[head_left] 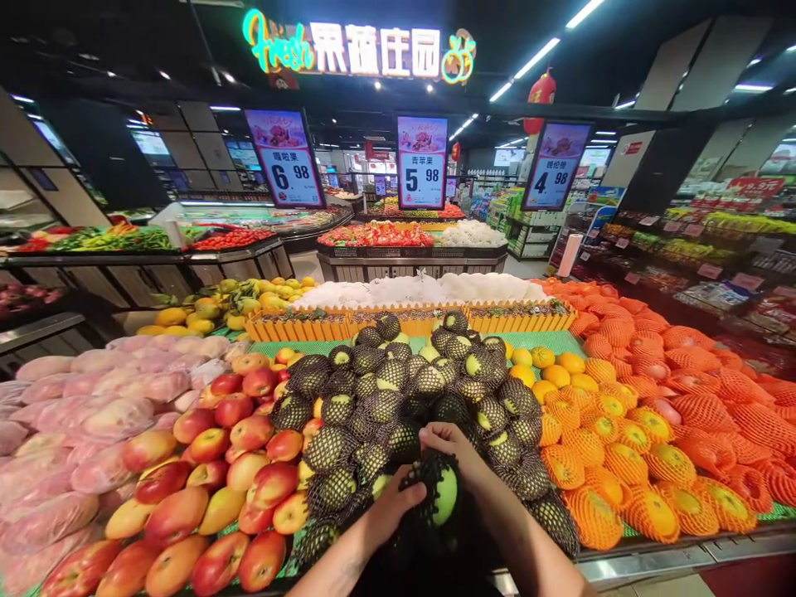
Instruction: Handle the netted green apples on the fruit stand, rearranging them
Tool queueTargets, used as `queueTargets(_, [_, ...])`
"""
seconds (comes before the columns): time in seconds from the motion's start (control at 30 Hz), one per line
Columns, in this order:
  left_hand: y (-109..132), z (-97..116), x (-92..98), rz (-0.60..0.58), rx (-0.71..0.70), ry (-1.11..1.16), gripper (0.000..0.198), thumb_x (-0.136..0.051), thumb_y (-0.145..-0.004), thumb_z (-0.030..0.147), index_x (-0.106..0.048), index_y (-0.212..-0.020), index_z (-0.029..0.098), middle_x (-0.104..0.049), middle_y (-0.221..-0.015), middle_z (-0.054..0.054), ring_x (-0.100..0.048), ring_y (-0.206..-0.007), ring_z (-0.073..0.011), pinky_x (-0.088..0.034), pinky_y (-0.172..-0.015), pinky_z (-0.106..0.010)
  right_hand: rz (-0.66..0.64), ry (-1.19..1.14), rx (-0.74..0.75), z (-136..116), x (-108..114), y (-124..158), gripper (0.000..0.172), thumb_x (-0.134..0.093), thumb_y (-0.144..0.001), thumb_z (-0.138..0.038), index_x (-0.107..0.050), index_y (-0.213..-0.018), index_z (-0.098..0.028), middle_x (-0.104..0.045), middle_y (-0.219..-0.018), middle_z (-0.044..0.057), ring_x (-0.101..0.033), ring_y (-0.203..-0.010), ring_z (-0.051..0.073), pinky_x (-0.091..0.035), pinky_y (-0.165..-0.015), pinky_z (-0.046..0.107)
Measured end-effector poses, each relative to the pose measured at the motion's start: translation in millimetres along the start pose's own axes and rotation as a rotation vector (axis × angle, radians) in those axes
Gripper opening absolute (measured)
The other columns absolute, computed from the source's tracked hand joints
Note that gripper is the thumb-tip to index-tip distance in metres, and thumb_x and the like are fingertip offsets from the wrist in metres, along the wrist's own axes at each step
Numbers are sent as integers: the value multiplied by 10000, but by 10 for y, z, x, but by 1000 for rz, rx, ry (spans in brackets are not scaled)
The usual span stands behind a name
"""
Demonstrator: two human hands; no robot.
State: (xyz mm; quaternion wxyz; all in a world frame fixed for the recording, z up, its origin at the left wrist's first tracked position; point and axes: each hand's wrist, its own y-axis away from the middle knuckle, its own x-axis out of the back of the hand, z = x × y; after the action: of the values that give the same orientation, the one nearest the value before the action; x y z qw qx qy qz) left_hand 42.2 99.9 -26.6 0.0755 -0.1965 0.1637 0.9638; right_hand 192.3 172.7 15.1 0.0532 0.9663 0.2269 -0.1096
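Observation:
A green apple [446, 495] in a black foam net is held between my two hands at the bottom centre, in front of the fruit display. My left hand [393, 502] grips it from the left, thumb across the netting. At its upper side, my right hand [448, 442] has its fingers bent and pinched together at the black net. Behind and around both hands lies a heap of green apples [381, 406] in black nets. Part of the netting between the hands is dark and hard to make out.
Red apples [233, 410] and pink-wrapped fruit [112, 414] lie to the left. Oranges in orange nets [625, 463] and red-netted fruit [702, 381] lie to the right. A low orange fence [410, 319] runs behind the heap. Price signs [421, 163] hang above.

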Motion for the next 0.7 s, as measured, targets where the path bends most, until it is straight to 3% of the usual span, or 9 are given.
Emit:
queueTargets(0.1, [-69,21,-17,83,-27,124,615,-865,-590,601,-721,-992,158,-771,-978,-124,-705,-1004,-335,-509,-992,-466,63,-136,20,139,21,127,613,-645,-771,-780,-696,-809,-171,-648,-721,7,-578,-670,149,-459,-666,273])
queueTargets(0.17, [-120,86,-50,165,-29,151,602,-847,-628,590,-716,-1028,160,-770,-1014,-111,-700,-1041,-326,-495,-1024,-456,47,-237,5,212,53,250,631,-724,-704,-770,-718,-981,-203,-723,-945,52,-663,-897,230,-500,-853,354])
queueTargets(0.23, [-174,162,-77,227,-48,85,562,-817,-665,597,-715,-1023,175,-765,-1036,-94,-684,-1070,-324,-486,-1024,-445,92,-304,-43,285,81,355,673,-922,-552,-597,-704,-1081,-244,-720,-1143,67,-642,-1108,287,-463,-1000,407])
queueTargets(0.3, [-226,220,-84,246,-130,-126,466,-775,-712,596,-729,-936,190,-759,-982,-84,-671,-1039,-325,-482,-987,-424,195,-322,-77,361,88,419,758,-1001,-465,-393,-676,-1140,-270,-695,-1244,57,-597,-1217,300,-422,-1076,430])
queueTargets(0.4, [-271,255,-79,253,-314,-662,351,-699,-804,547,-706,-709,209,-703,-783,-74,-637,-822,-291,-462,-819,-375,249,-369,-71,477,58,444,754,-976,-508,-288,-644,-1185,-264,-714,-1208,51,-612,-1205,312,-439,-1069,464])
queueTargets(0.5, [-263,265,-101,363,-428,-1005,270,-669,-845,492,-733,-792,235,-692,-846,-66,-608,-731,-249,-404,-693,-331,306,-456,-73,571,11,430,716,-952,-535,-291,-634,-1176,-263,-746,-1124,37,-664,-1114,298,-481,-1019,449])
queueTargets(0.57, [-252,281,-129,411,-508,-994,225,-662,-864,463,-734,-890,251,-698,-939,-62,-632,-796,-243,-415,-710,-314,341,-505,-97,601,-6,423,686,-940,-562,-314,-624,-1168,-259,-758,-1085,34,-696,-1029,276,-508,-965,427])
queueTargets(0.7, [-294,328,-135,308,-577,-785,321,-596,-928,492,-643,-773,215,-612,-805,-40,-565,-777,-206,-418,-720,-289,298,-578,-120,556,4,425,618,-936,-559,-251,-637,-1100,-232,-767,-962,18,-718,-885,241,-530,-848,372])
